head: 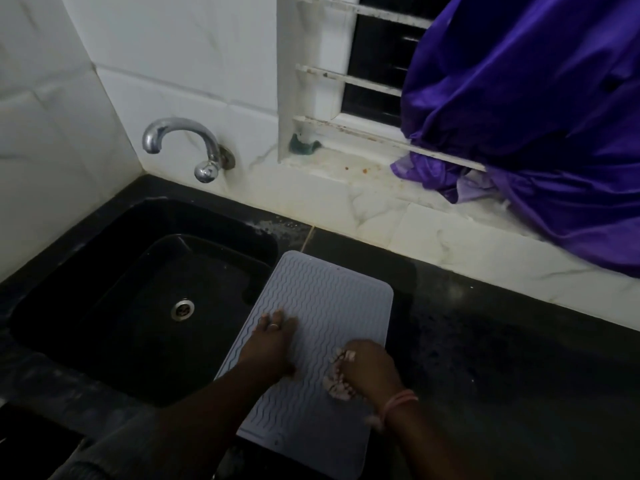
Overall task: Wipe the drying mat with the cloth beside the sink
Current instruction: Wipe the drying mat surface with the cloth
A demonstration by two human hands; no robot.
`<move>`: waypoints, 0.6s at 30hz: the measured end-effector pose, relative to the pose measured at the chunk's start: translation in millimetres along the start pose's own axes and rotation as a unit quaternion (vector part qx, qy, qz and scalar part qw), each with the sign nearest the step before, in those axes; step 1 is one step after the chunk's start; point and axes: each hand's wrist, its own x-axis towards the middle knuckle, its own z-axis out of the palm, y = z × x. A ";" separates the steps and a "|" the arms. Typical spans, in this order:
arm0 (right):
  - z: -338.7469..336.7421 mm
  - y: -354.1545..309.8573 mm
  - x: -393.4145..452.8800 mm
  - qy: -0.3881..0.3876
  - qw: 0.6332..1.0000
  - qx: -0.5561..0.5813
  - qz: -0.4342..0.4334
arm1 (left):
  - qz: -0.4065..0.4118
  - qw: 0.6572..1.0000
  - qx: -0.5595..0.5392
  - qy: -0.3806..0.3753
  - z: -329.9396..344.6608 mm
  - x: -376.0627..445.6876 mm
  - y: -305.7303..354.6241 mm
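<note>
The grey drying mat (pixel 322 320) lay on the dark tabletop (pixel 485 341), its left edge overhanging the black sink (pixel 145 289). The left hand (pixel 272 344) pressed flat on the mat, fingers straight and spread. The right hand (pixel 367 367) had its fingers curled around a pale, bunched cloth (pixel 337 384), holding it against the mat's near half.

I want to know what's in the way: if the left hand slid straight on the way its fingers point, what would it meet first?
Nothing stands in the way: the left hand would probably just cross bare drying mat to its far edge, then reach the black counter.
</note>
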 end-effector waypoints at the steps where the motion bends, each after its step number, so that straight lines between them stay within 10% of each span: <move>1: -2.6 1.8 5.7 0.019 0.999 0.031 0.006 | 0.004 1.000 -0.014 0.026 3.0 -6.9 -6.2; 4: -3.7 2.5 22.9 0.107 0.993 0.049 -0.005 | -0.014 0.997 0.012 0.077 12.6 -26.5 -27.9; 9: 25.6 -12.9 21.9 0.134 0.991 -0.011 -0.010 | -0.127 0.989 0.062 -0.045 7.5 -49.8 -46.2; 18: 39.0 -8.1 36.6 0.152 0.987 -0.029 -0.037 | -0.075 0.989 0.075 -0.100 -5.5 -54.9 -63.5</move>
